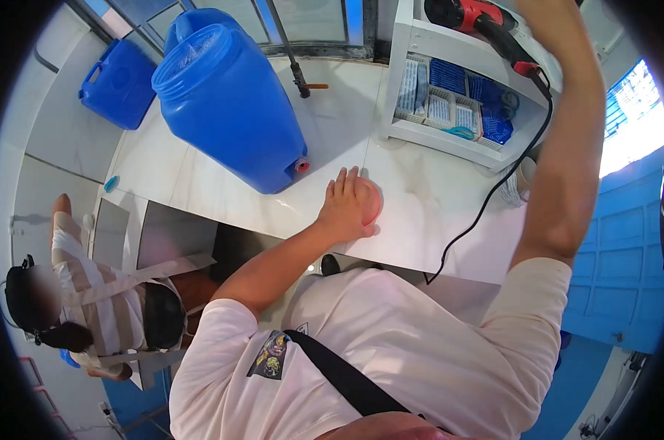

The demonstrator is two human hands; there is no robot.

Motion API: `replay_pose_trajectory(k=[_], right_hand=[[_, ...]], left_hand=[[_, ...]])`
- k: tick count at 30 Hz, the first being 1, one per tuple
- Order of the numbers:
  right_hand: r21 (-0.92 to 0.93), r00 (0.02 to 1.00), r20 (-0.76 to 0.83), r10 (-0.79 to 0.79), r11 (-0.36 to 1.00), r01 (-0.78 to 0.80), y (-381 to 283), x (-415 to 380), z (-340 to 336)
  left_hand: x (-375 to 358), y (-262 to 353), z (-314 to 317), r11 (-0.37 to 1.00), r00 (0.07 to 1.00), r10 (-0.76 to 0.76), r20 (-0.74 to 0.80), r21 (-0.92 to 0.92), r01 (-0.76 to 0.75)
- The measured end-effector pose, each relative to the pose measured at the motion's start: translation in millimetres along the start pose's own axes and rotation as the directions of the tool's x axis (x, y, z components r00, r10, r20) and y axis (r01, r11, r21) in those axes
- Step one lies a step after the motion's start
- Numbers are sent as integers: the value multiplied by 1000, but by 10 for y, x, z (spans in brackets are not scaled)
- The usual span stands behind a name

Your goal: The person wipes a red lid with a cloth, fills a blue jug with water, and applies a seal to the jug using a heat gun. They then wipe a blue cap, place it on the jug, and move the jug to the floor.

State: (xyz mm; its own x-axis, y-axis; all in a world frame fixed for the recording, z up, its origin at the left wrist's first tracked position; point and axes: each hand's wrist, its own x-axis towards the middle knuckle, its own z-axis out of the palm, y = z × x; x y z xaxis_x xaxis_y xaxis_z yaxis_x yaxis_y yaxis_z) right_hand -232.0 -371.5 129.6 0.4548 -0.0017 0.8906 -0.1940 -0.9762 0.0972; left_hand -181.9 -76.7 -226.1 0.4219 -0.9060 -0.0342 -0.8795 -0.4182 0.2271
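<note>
My left hand lies on the white countertop with its fingers and thumb around a pink round object; its kind I cannot make out. The palm covers part of it. At the top right, my right hand reaches over the top of a white shelf unit, its fingers cut off by the frame edge. Beside that hand, a red-and-black corded handheld appliance lies on the unit. Its black cord hangs down across the counter.
A large open blue jerrycan stands on the counter, with a smaller blue jerrycan farther left. Behind is a tap. White baskets with blue packets fill the shelf. Another person is at the left.
</note>
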Motion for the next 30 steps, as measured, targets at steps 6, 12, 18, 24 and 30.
replay_pose_trajectory(k=[6,12,18,24,30], right_hand=[[123,811,567,144,959,-256,1916,-774,517],[-98,437,830,346,862,-497,1962,-753,445],[102,556,812,178,894,-436,2186,-862,558],[51,498,839,218,881,-471,2466,-855,780],[-76,774,555,305,945,-318,1561,-529,232]], left_hand=[[62,149,-237,956,952,-284,110,-48,291],[-196,192,-480,909,922,-384,39,-157,385],[-849,94,-834,784,814,-580,-25,-289,550],[-1404,-66,-1025,626,699,-715,17,-432,649],[-1694,-376,-963,486,619,-784,33,-587,648]])
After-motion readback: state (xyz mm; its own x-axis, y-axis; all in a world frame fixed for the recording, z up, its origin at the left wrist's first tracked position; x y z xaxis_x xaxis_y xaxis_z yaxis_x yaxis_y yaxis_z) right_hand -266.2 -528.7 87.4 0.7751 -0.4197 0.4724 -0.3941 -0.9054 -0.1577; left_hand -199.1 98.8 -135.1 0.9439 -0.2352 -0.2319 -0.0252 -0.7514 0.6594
